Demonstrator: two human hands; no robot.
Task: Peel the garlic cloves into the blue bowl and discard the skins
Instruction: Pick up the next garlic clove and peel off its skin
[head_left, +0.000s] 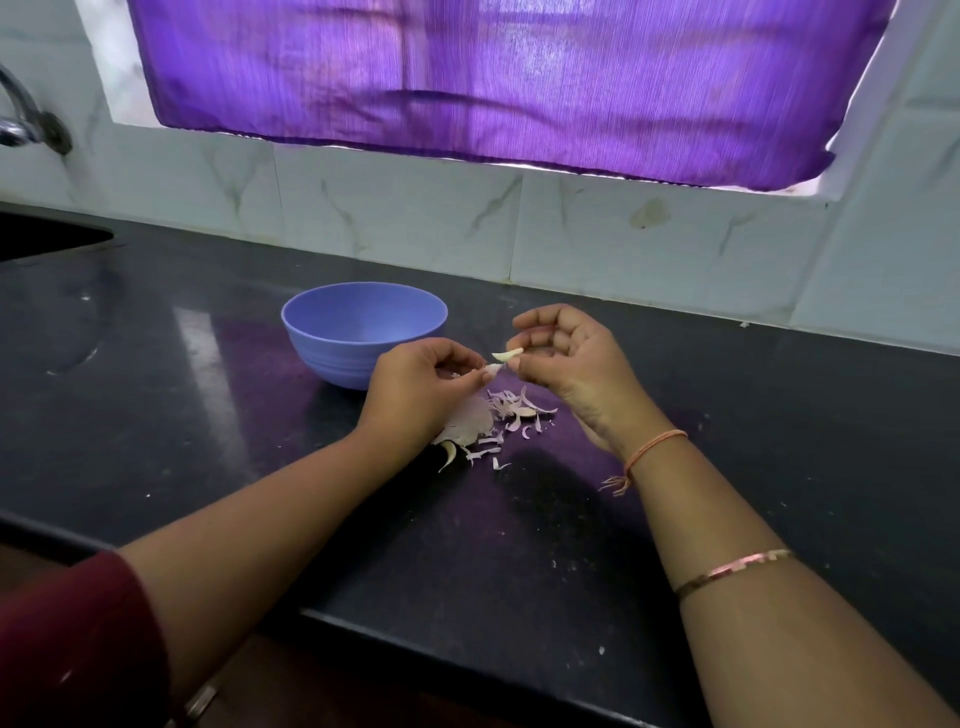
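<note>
A pale, curved garlic clove (508, 355) sits pinched in the grip of the right hand (566, 364), thumb and curled fingers closed on it. The left hand (421, 387) holds a scrap of papery skin (492, 368) in its grip at the clove's end. Below them, pinkish-white peeled skins (519, 408) lie scattered on the glossy black stone surface (208, 415), just beside a round blue plastic bowl (332, 348).

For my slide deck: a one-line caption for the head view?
The right hand holds a garlic clove, left hand pinches its skin, near the blue bowl.
</note>
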